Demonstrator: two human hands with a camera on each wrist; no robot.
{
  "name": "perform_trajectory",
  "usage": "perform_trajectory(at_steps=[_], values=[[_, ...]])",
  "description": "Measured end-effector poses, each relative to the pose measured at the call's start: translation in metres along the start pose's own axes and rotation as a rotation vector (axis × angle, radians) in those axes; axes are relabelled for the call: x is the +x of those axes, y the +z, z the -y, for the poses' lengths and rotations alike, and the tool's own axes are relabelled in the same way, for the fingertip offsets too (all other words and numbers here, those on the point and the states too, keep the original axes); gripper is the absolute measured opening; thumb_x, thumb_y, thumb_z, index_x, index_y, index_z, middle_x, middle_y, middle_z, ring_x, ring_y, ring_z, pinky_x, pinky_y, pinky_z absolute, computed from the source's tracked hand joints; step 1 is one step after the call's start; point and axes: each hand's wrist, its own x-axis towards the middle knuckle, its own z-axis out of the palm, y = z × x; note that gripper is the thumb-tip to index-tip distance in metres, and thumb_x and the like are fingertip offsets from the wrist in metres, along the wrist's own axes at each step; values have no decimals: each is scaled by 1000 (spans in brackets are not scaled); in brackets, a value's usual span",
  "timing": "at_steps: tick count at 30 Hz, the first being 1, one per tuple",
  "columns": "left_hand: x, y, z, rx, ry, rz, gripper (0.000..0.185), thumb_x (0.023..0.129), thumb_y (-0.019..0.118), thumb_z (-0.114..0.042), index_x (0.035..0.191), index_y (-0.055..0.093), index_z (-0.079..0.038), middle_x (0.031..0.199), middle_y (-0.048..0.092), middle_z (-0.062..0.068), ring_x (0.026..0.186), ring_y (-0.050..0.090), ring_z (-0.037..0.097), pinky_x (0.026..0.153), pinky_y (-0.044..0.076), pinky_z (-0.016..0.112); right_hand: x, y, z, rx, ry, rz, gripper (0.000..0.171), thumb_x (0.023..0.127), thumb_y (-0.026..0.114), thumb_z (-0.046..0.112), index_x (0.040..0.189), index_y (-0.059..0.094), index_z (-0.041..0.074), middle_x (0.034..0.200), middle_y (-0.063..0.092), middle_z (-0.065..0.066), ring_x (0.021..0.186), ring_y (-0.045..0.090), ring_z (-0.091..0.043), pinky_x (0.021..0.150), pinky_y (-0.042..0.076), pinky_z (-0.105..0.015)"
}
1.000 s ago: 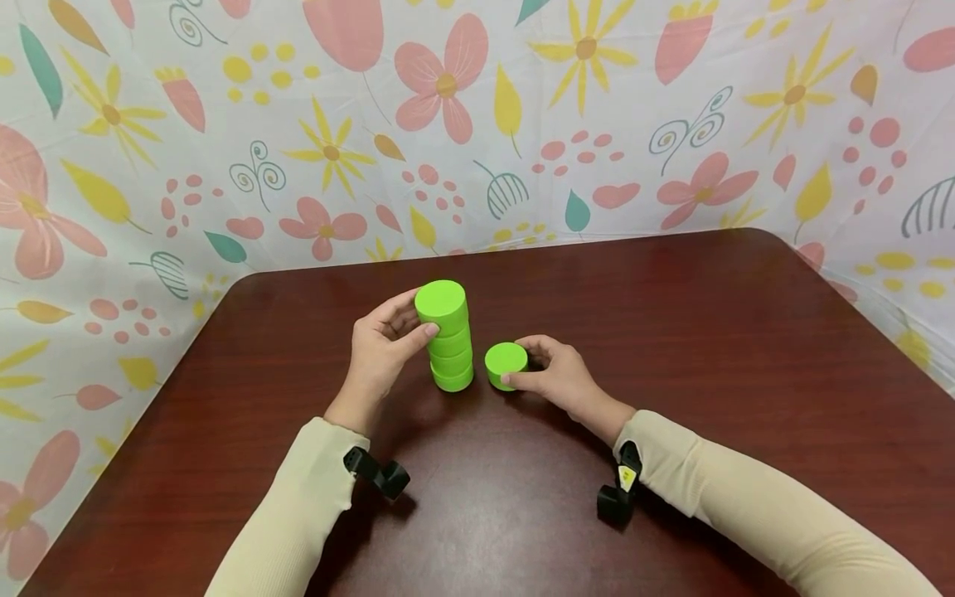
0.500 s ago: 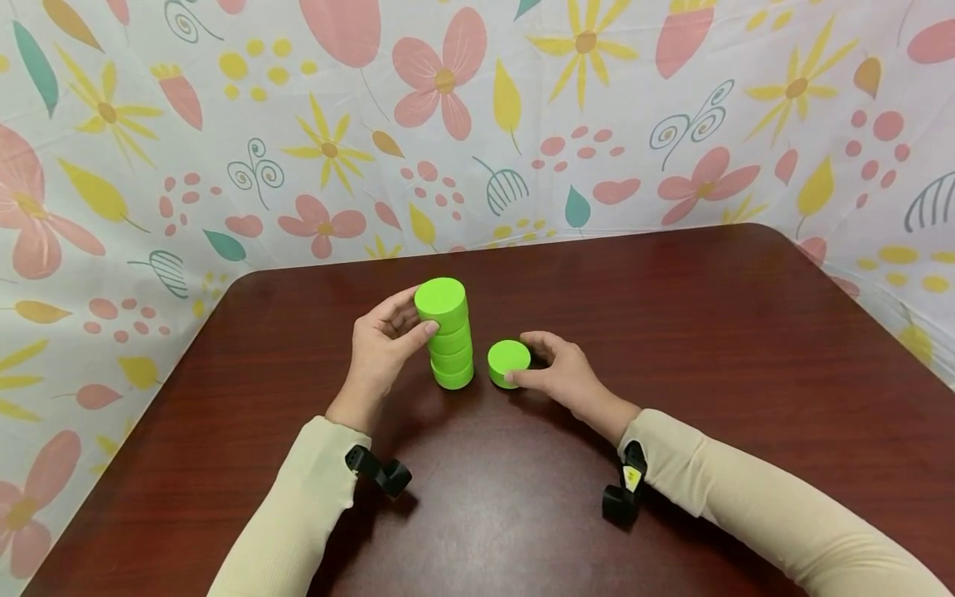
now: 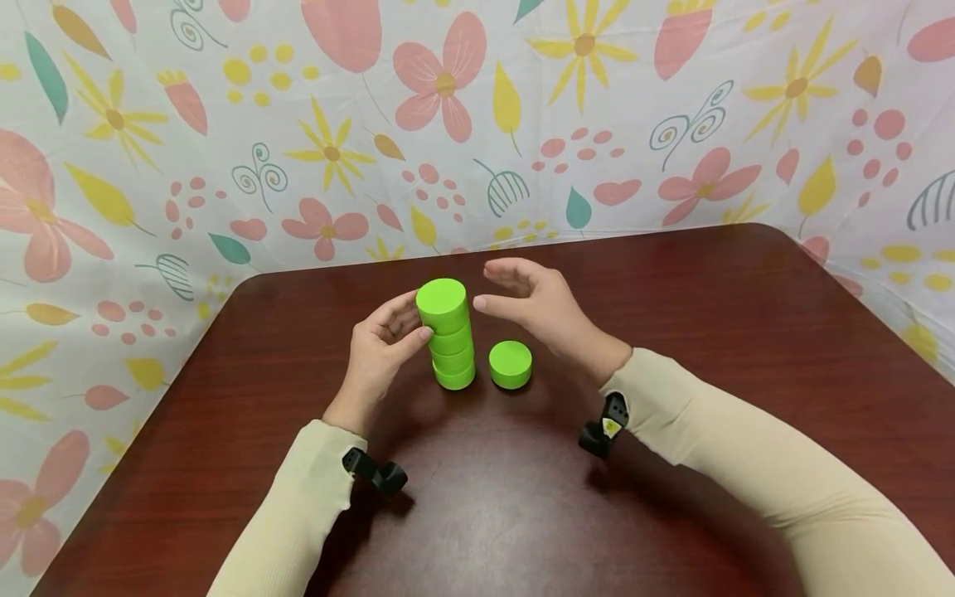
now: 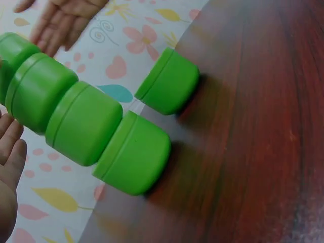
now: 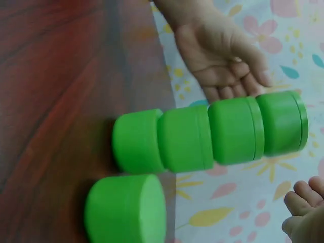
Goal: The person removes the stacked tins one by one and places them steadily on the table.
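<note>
A stack of several bright green round lidded jars (image 3: 451, 344) stands upright on the table, its tiers slightly out of line. At the upper left side of the stack is my left hand (image 3: 376, 344), loosely cupped, with thumb and fingertips at the top jars; firm contact cannot be made out. A single matching green jar (image 3: 511, 365) sits just right of the stack's base, apart from it. My right hand (image 3: 540, 303) hovers above and behind this jar with fingers spread, holding nothing, beside the stack's top. The right wrist view shows the jars (image 5: 185, 136) sideways.
A dark reddish-brown wooden table (image 3: 709, 332) with rounded far corners lies under everything. Behind it hangs a white cloth (image 3: 462, 199) printed with flowers and leaves. A black camera mount (image 3: 376, 473) is strapped to my left wrist and another camera mount (image 3: 603, 425) to my right.
My right hand has let go of the single jar and risen up and away toward the stack's top. The single jar stays on the table. My left hand remains by the stack.
</note>
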Motion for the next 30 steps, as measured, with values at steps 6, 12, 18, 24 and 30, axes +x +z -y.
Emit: perform_trajectory(at_steps=[6,12,18,24,30], values=[[-2,-2,11,3,-56,30,47,82,61,10,127,50,8,119,57,26,104,61,13,85,51,25,10,14,10,-21,5,65,50,79,73,20,125,55,8,129,55,-4,121,50,-17,95,45,-38],[-5,-1,20,1,-80,38,47,82,61,9,128,50,7,107,66,2,99,62,10,80,52,24,12,25,8,-69,8,81,51,78,74,19,125,56,9,127,56,-4,121,49,-18,98,43,-38],[-4,0,22,-2,-60,57,47,82,61,9,128,50,8,100,67,-13,97,63,8,79,52,23,11,27,7,-81,-7,59,50,77,75,19,123,58,10,123,58,-3,118,52,-17,95,44,-37],[-3,0,24,-5,-46,62,46,82,62,9,127,50,9,99,68,-13,97,63,8,80,52,24,11,27,5,-76,-12,46,48,77,76,20,121,59,12,120,61,-1,114,55,-17,90,48,-36],[-3,0,24,6,-42,63,46,82,63,8,126,51,9,97,69,-13,95,64,9,78,52,24,11,28,3,-77,-20,43,47,76,76,21,120,59,12,118,61,-1,112,56,-15,86,49,-34]])
